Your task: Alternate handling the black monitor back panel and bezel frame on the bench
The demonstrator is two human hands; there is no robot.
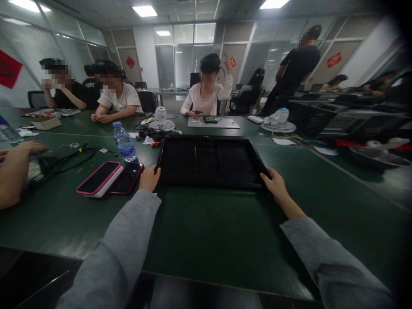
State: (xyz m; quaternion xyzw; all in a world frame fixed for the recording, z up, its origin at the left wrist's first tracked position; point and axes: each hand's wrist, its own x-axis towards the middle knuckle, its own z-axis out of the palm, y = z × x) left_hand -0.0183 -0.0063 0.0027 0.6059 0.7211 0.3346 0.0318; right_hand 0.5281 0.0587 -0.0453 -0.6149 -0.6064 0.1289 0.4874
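Note:
A wide black rectangular panel with a raised rim (183,161), like the back shell of a monitor, is held between my two hands over the green table. My left hand (149,178) is closed on its near left corner, thumb on the rim. My right hand (274,182) grips the near right corner the same way. The fingers under the panel are hidden. Just left of my left hand lie a dark phone in a red case (128,178) and a white, pink-edged case with a dark screen (99,178). Behind them stands a water bottle (124,141).
Black cables (71,161) lie on the left, near a co-worker's arm (16,171). Across the green table (225,240) are a small white fan (161,120), a second fan (279,120) and a grey work mat (231,123) before a seated person (209,90). A round pan (376,156) is at right.

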